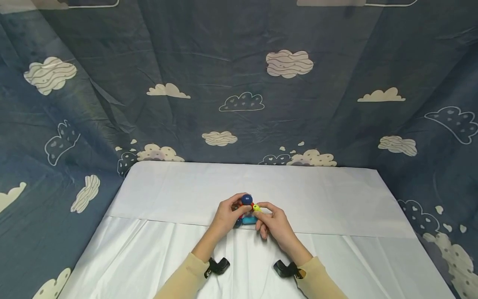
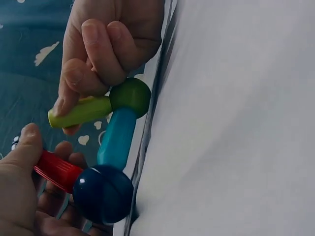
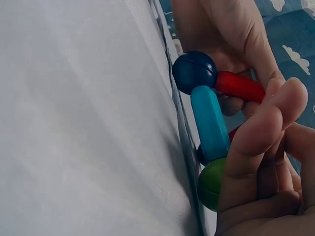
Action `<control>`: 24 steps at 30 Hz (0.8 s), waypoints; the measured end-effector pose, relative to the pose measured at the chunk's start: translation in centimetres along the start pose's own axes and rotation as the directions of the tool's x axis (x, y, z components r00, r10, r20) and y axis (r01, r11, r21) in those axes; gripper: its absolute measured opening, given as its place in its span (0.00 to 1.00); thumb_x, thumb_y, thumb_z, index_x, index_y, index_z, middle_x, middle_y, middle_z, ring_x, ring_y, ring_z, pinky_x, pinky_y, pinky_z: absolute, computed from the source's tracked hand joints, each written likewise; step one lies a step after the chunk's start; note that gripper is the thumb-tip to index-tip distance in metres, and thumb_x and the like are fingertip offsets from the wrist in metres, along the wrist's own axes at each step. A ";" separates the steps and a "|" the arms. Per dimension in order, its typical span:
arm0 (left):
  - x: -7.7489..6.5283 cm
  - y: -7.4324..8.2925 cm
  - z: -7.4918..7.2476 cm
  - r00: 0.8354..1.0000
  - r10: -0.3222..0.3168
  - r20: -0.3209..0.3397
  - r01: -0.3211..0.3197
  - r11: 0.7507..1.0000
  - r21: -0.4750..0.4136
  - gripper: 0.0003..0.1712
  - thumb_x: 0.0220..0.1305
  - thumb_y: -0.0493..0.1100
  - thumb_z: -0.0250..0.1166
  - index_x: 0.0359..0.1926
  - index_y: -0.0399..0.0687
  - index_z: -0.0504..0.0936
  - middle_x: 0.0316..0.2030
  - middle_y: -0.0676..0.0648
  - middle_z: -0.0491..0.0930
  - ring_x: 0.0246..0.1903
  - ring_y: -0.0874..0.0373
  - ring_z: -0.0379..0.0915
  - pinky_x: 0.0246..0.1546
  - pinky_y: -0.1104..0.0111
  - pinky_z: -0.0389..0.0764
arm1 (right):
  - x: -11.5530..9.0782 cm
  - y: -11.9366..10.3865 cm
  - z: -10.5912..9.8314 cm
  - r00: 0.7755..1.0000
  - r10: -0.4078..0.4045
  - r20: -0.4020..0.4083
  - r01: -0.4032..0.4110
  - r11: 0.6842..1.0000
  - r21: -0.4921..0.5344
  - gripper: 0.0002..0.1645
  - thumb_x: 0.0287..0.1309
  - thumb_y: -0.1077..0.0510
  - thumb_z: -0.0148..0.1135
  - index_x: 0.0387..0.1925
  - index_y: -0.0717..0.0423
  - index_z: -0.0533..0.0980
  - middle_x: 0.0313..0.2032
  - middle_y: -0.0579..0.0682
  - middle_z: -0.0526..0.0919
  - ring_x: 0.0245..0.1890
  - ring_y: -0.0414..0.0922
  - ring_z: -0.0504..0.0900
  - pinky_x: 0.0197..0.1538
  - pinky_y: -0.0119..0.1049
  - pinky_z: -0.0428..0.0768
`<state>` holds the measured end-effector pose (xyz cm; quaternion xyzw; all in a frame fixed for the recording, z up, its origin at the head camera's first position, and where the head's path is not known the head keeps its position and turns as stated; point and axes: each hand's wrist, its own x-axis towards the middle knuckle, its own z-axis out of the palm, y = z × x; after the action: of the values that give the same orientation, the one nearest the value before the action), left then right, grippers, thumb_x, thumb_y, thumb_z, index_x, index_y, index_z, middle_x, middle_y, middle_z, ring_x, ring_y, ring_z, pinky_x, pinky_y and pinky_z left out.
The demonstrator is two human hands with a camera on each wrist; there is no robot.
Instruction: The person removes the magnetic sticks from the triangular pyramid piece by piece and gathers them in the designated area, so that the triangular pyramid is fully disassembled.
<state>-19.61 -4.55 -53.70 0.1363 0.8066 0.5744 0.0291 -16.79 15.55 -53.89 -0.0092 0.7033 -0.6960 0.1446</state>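
Observation:
Both hands hold a toy frame of coloured rods and balls above the white table. My left hand [image 1: 225,214] pinches a red rod [image 2: 58,170] that meets a dark blue ball [image 2: 103,194]. From that ball a light blue rod [image 3: 210,120] runs to a green ball [image 2: 131,97]. My right hand [image 1: 277,223] pinches a yellow-green rod [image 2: 82,112] joined to the green ball. In the head view another dark blue ball [image 1: 247,199] tops the frame, beside the left fingertips. Fingers hide part of the frame, and the right wrist view does not show the yellow-green rod.
A white cloth covers the table [image 1: 336,199], with a crease running across it. Behind and at both sides hangs a dark blue curtain [image 1: 209,74] with cloud prints. Each wrist wears a black camera [image 1: 218,266] on a strap.

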 end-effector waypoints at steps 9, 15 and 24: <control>0.2 -0.5 -1.3 0.992 -0.032 -0.125 0.030 0.999 -0.021 0.22 0.70 0.53 0.73 0.61 0.55 0.84 0.43 0.49 0.86 0.40 0.61 0.79 0.43 0.73 0.80 | 0.0 -0.8 -0.7 0.990 -0.061 -0.128 0.038 0.983 -0.178 0.20 0.71 0.56 0.69 0.60 0.57 0.78 0.16 0.46 0.79 0.10 0.38 0.70 0.17 0.29 0.69; 0.3 -1.2 -2.8 0.975 -0.033 -0.219 0.032 0.999 -0.005 0.21 0.69 0.48 0.73 0.61 0.53 0.83 0.45 0.46 0.86 0.39 0.59 0.80 0.39 0.73 0.81 | -0.3 -1.9 -2.5 0.960 -0.189 -0.205 0.055 0.849 -0.525 0.14 0.64 0.56 0.73 0.48 0.55 0.82 0.23 0.46 0.77 0.19 0.40 0.71 0.23 0.28 0.68; 0.5 -2.0 -5.0 0.985 -0.043 -0.169 0.072 0.984 0.166 0.20 0.72 0.48 0.69 0.62 0.54 0.83 0.47 0.48 0.87 0.47 0.55 0.81 0.51 0.60 0.81 | -1.2 -4.0 -5.2 0.984 -0.139 -0.114 0.004 0.650 -0.760 0.11 0.61 0.57 0.74 0.43 0.57 0.83 0.28 0.48 0.78 0.29 0.44 0.73 0.30 0.31 0.71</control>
<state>-21.49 -9.63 -53.86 0.0671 0.8563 0.5110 -0.0328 -17.53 20.78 -49.75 -0.0398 0.9376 -0.3429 0.0425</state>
